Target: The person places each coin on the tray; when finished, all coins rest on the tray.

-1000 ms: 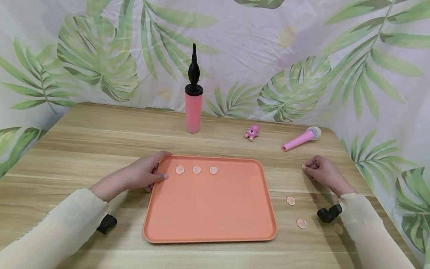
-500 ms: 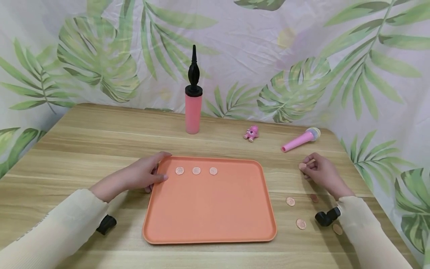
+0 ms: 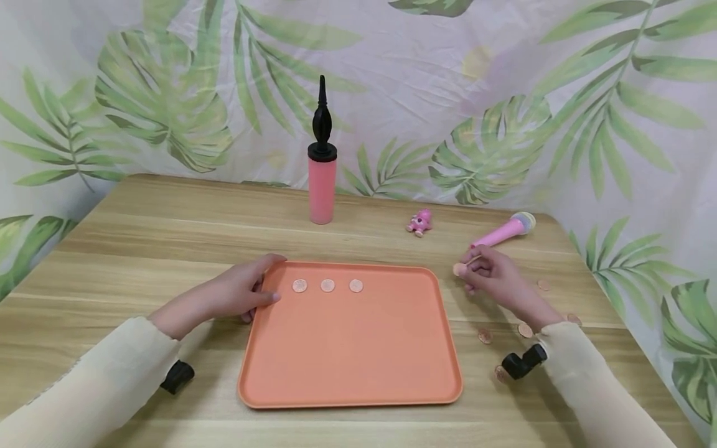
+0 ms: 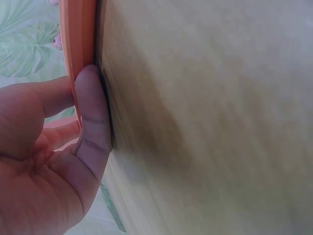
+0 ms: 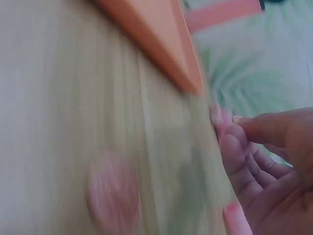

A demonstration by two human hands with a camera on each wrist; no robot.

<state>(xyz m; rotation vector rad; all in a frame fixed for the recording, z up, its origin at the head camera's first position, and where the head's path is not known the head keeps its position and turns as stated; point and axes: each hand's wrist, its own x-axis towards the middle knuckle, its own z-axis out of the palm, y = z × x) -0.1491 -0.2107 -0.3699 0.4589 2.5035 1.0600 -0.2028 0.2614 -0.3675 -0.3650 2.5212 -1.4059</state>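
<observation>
Head view: right hand [image 3: 495, 277], pinching one coin [image 3: 459, 269]; left hand [image 3: 241, 289], gripping the tray [image 3: 347, 348] at left, I judge for steadiness.

head: bright, soft shadows on table [image 3: 140, 239] | left wrist: dim | right wrist: coin [image 5: 113, 191] motion-blurred

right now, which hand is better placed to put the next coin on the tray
Probably the right: the right hand pinches a coin just to the right of the tray, while the left hand grips the tray's left side.
</observation>
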